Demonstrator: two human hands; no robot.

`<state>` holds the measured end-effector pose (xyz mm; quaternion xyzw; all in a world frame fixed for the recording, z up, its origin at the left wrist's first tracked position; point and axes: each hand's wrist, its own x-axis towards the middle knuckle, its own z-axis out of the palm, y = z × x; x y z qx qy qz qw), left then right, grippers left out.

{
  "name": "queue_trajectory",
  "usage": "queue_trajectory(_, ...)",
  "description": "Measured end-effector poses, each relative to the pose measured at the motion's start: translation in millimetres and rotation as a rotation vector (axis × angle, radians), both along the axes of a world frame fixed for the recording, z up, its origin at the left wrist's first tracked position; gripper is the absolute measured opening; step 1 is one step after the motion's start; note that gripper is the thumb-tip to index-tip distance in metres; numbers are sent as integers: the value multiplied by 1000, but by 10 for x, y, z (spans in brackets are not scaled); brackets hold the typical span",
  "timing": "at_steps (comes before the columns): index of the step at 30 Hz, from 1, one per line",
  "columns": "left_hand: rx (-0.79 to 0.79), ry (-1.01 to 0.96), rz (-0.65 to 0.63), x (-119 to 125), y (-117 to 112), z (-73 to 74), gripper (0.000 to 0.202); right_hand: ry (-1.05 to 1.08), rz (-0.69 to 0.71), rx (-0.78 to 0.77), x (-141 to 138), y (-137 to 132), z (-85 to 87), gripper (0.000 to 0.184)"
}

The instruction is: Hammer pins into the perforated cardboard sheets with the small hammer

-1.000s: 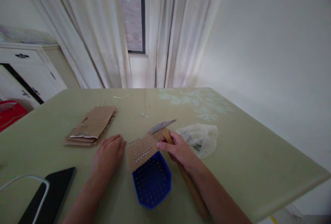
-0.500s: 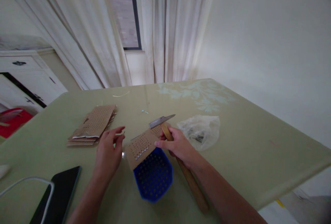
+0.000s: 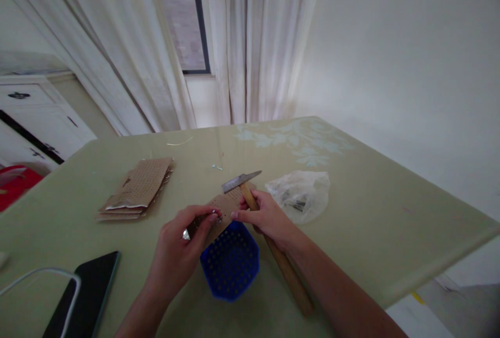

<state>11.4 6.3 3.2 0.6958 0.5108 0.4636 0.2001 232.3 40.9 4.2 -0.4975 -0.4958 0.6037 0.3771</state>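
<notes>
My right hand (image 3: 267, 217) is wrapped round the wooden handle of a hammer (image 3: 287, 270), whose metal head points up and away. Its thumb also presses on a strip of perforated cardboard (image 3: 219, 229), tilted over the back rim of a blue basket (image 3: 231, 265) with holes in its base. Over the left part of this cardboard, my left hand (image 3: 187, 241) pinches what looks like a small nail (image 3: 213, 213) between thumb and fingertips. The fingers cover part of the cardboard, including most of its shiny round heads.
A stack of perforated cardboard sheets (image 3: 136, 189) lies at the left. Beyond my right hand is a clear plastic bag (image 3: 300, 195) with thin dark metal pieces inside. A dark tablet (image 3: 84, 293) lies near left, crossed by a white cable (image 3: 74, 276). Small scraps (image 3: 216, 166) dot the table.
My left hand has moved right, from beside the cardboard to over it, its fingertips now at the rows of holes. My right hand, the hammer and the basket stay nearly in place.
</notes>
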Motion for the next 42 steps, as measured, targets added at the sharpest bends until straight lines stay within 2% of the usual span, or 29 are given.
queue_trajectory(7, 16, 18, 2, 14, 14, -50, 22, -3, 8, 13, 9, -9, -7, 52)
queue_trajectory(21, 82, 97, -24, 29, 32, -15, 18, -45, 14, 18, 17, -10, -30, 56)
queue_trajectory(26, 113, 152, -83, 53, 94, 32, 13, -30, 26, 106, 28, 24, -11, 42)
queue_trajectory(29, 104, 168, -106, 66, 127, 28, 13, -155, -3, 288, 112, -20, 178, 40)
queue_trajectory(33, 98, 175, -134, 83, 151, 23, 16, -571, 79, 603, 255, -212, 672, 38)
queue_trajectory(36, 97, 178, -133, 92, 160, 15, 18, -824, 115, 685, 262, -347, 1007, 29)
queue_trajectory(39, 114, 176, -142, 96, 172, -3, 18, -953, 146, 692, 195, -403, 1150, 28)
queue_trajectory(42, 129, 193, -161, 96, 185, -24, 17, -1017, 238, 706, 136, -411, 1153, 26)
